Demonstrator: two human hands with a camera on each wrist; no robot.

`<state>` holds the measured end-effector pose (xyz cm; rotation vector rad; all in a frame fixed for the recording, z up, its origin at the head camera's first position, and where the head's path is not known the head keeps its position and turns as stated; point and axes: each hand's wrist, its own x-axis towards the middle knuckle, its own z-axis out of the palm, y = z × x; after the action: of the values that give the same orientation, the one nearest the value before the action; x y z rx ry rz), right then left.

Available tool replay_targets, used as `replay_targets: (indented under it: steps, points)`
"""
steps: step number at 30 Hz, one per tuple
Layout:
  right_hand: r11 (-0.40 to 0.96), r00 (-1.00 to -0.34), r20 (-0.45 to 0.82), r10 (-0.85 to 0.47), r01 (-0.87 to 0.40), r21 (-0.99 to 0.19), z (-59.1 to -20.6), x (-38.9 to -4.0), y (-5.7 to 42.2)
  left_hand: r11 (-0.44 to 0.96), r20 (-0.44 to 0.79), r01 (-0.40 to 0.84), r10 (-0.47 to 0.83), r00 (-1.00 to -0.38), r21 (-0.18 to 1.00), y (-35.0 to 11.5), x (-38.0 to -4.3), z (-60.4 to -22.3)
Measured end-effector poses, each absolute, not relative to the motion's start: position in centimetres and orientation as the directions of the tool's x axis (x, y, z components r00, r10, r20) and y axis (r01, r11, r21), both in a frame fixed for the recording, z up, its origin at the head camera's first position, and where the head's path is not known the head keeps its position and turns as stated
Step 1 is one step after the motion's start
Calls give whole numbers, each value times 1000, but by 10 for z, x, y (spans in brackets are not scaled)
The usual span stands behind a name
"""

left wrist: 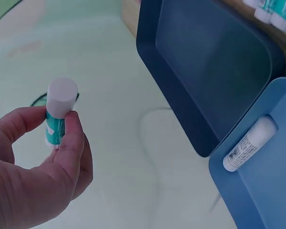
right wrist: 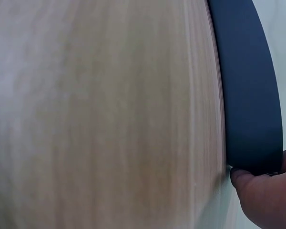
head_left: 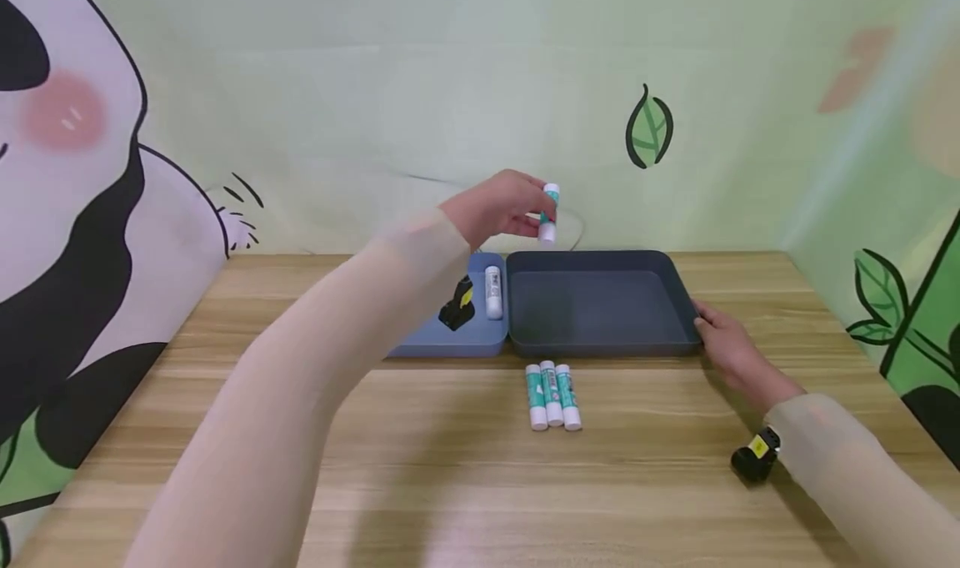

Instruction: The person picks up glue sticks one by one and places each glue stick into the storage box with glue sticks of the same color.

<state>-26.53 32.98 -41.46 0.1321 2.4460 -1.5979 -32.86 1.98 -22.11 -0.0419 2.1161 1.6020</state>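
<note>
My left hand (head_left: 506, 205) pinches a glue stick (head_left: 550, 213) between thumb and fingers, upright in the air above the back edge of the dark tray (head_left: 592, 347). The stick has white ends and a teal label; its white top faces the left wrist camera (left wrist: 62, 93). At the dark tray's right side my right hand (head_left: 731, 347) grips the wall near the front corner, its thumb low against the side (right wrist: 250, 181). Three similar glue sticks (head_left: 552, 394) lie side by side on the table in front of the trays.
A blue tray (head_left: 450, 350) adjoins the dark tray on the left, partly hidden by my left arm. One white glue stick (head_left: 492, 293) lies along its right side. The wooden table (head_left: 637, 485) meets a printed backdrop (head_left: 337, 134) behind the trays.
</note>
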Motion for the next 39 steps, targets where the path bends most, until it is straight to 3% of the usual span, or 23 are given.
replay_targets:
  steps: [7, 11, 14, 18, 25, 33, 39]
  points:
    - [390, -974, -222, -47, 187, -902, -417, -267, 327, 346, -468, -389, 183, -865, 854, 28, -351, -241]
    - [368, -972, -227, -51, 193, -909, -417, -265, 329, 343, -490, -412, 182, -853, 844, 35, -389, -283]
    - [352, -971, -234, -49, 202, -914, -415, -264, 330, 348, -491, -409, 191, -850, 843, 43, -395, -301]
    - [368, -972, -230, -36, 201, -908, -414, -261, 332, 389, -503, -409, 177, -846, 825, 52, -379, -302]
    - [397, -977, -211, -30, 183, -900, -412, -255, 331, 498, -573, -445, 134, -808, 744, 76, -482, -413]
    - [415, -979, -205, -7, 184, -891, -412, -252, 330, 657, -607, -422, 70, -791, 625, 83, -498, -462]
    - [439, -982, -188, -17, 161, -884, -413, -253, 326, 721, -706, -424, 127, -697, 548, 84, -566, -534]
